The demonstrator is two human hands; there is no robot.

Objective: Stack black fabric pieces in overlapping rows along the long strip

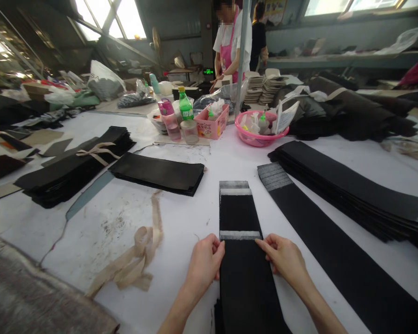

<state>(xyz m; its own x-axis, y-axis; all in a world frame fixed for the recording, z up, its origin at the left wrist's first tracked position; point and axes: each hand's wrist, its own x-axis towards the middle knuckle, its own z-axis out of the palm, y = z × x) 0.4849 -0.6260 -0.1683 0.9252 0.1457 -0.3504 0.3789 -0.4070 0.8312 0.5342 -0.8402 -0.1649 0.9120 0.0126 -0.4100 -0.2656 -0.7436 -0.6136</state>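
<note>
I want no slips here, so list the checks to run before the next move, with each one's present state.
1. Left hand at the strip's left edge: ok, fingertips at the edge.
2. Right hand at its right edge: ok, level with the left.
3. Ribbon off the strip: ok, it lies loose to the left.
4. Right-hand stack squared up: not ok, its edges are staggered.
5. Bottle upright: ok.
6. Strip's underside clean: cannot tell, hidden.

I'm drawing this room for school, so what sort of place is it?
Probably a workshop or factory: stacks of black strips lie on a white table, a person in a pink apron stands beyond it, and a green exit sign glows at the back.
</note>
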